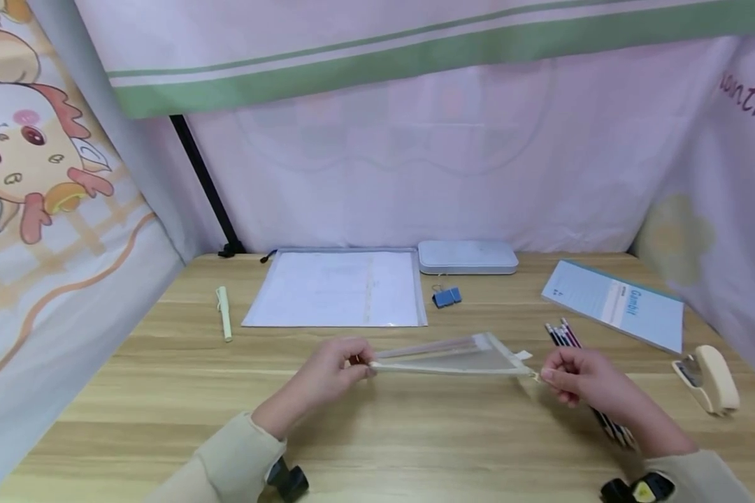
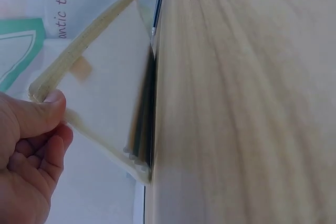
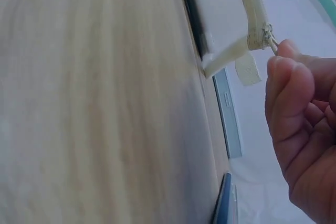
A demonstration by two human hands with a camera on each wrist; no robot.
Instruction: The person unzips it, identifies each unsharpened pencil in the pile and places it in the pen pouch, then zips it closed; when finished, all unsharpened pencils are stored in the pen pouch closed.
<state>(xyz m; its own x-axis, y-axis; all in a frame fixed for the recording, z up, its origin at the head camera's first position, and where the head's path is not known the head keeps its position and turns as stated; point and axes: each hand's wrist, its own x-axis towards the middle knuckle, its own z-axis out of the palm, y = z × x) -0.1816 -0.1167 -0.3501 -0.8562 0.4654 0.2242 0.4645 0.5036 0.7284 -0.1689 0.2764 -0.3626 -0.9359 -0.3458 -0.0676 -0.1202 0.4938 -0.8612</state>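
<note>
A see-through pouch (image 1: 447, 356) with a cream zipper edge is stretched between both hands above the table. My left hand (image 1: 333, 370) pinches the left end of its zipper edge (image 2: 79, 48) between thumb and fingers. At the other end, my right hand (image 1: 581, 377) pinches the small zipper pull (image 3: 272, 41), beside a white fabric tab (image 3: 248, 69). Dark strips show through the pouch in the left wrist view; whether they lie inside or behind it, I cannot tell. Several pencils (image 1: 564, 335) lie on the table, partly hidden beneath my right hand and forearm.
On the wooden table (image 1: 163, 419) stand a pale green pen (image 1: 224, 314), a clear folder with papers (image 1: 340, 290), a light blue case (image 1: 468, 257) and a blue binder clip (image 1: 447, 297). Farther right are a blue notebook (image 1: 613, 304) and a cream stapler (image 1: 711, 381). Curtains (image 1: 415, 161) surround the table.
</note>
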